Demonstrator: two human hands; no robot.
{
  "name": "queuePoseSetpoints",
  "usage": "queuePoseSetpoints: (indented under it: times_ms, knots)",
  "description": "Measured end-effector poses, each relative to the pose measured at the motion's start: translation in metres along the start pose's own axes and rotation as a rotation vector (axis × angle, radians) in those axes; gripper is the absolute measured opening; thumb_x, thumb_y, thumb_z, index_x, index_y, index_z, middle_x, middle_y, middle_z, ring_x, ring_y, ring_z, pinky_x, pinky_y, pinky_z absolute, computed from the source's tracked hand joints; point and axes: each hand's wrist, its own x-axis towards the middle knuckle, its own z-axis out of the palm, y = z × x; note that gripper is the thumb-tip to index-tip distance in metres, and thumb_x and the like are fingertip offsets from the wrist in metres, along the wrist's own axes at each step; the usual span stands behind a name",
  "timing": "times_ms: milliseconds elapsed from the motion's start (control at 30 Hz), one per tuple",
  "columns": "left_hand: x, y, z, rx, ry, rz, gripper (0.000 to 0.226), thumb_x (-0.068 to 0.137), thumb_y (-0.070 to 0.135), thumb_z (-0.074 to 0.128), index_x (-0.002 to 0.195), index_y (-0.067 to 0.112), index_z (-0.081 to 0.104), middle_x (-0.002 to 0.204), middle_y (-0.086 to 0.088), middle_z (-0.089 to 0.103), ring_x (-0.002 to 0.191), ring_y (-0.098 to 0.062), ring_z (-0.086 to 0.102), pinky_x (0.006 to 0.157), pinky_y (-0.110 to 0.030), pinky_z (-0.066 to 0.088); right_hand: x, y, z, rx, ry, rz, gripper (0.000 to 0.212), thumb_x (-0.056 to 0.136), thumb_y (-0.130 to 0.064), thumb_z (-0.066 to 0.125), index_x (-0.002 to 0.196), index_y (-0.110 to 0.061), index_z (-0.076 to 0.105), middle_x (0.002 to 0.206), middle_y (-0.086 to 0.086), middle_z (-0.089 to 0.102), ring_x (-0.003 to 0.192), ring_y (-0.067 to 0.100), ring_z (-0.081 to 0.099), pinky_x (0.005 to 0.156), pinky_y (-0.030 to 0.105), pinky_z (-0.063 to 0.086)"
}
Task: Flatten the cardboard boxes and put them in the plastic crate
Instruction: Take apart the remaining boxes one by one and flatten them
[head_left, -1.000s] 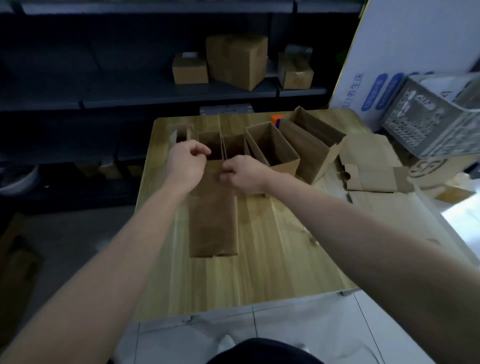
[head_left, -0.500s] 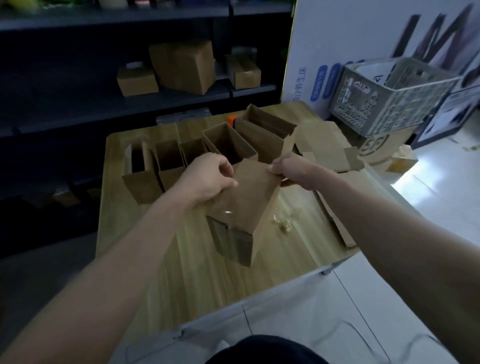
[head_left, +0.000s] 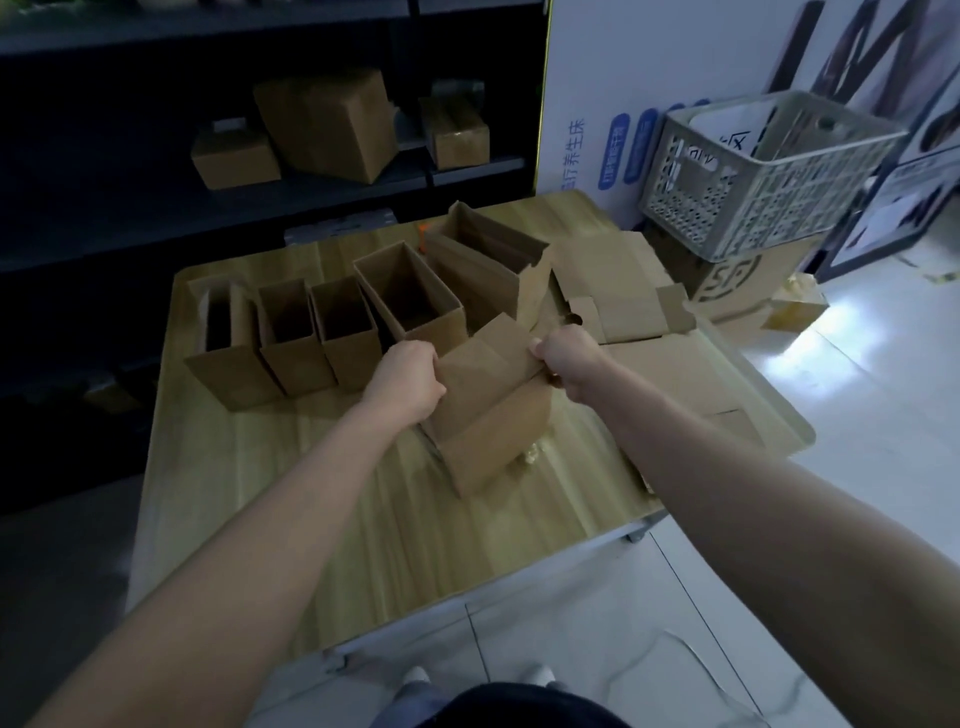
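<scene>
**A:** Where's the box being worked on?

**B:** The cardboard box (head_left: 493, 421) is near the middle of the tabletop (head_left: 415, 545), held tilted with one corner pointing down at the wood. I can't tell if that corner touches.

**A:** And the grips?

**B:** Both are closed on its upper flap. The left grip (head_left: 408, 382) is curled over the flap's left edge, and the right grip (head_left: 569, 358) is clenched on its right edge.

**A:** What else is there?

**B:** A row of open boxes (head_left: 298, 364) stands along the far edge, and flat cardboard (head_left: 623, 312) lies by the right edge. The plastic crate (head_left: 727, 208) is off the tabletop, past the far right corner. It sits tilted on a printed carton (head_left: 737, 275).
</scene>
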Motion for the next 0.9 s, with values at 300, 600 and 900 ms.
queuePoseSetpoints:
  times_ms: [300,600,900]
  knots:
    - [0.015,-0.015,-0.004,-0.002,-0.03,-0.012,0.022,0.084,0.019,0.07,0.1,0.006,0.065,0.099,-0.009,0.066,0.092,-0.024,0.064,0.071,-0.029,0.049,0.005,-0.007,0.012,-0.024,0.139,-0.025,0.027,0.091,-0.007,0.049,0.067,-0.017,0.042,0.073,0.0,0.045,0.059,0.008,0.041,0.063,0.027,0.044]
    - [0.029,-0.06,-0.016,0.094,-0.027,0.105,0.011,0.09,0.013,0.058,0.086,0.006,0.064,0.092,-0.01,0.066,0.09,-0.026,0.061,0.068,-0.028,0.042,0.006,-0.005,0.057,0.165,0.188,0.11,0.02,0.094,-0.014,0.051,0.074,-0.013,0.046,0.076,0.003,0.042,0.069,0.015,0.043,0.056,0.028,0.036]
    - [0.027,-0.103,-0.02,-0.049,-0.128,0.263,0.025,0.093,0.009,0.049,0.073,0.022,0.042,0.086,0.004,0.052,0.078,-0.012,0.049,0.058,-0.021,0.033,0.01,-0.002,0.091,0.17,0.177,0.203,0.014,0.094,-0.014,0.045,0.082,-0.013,0.054,0.086,0.005,0.052,0.076,0.019,0.05,0.057,0.031,0.04]
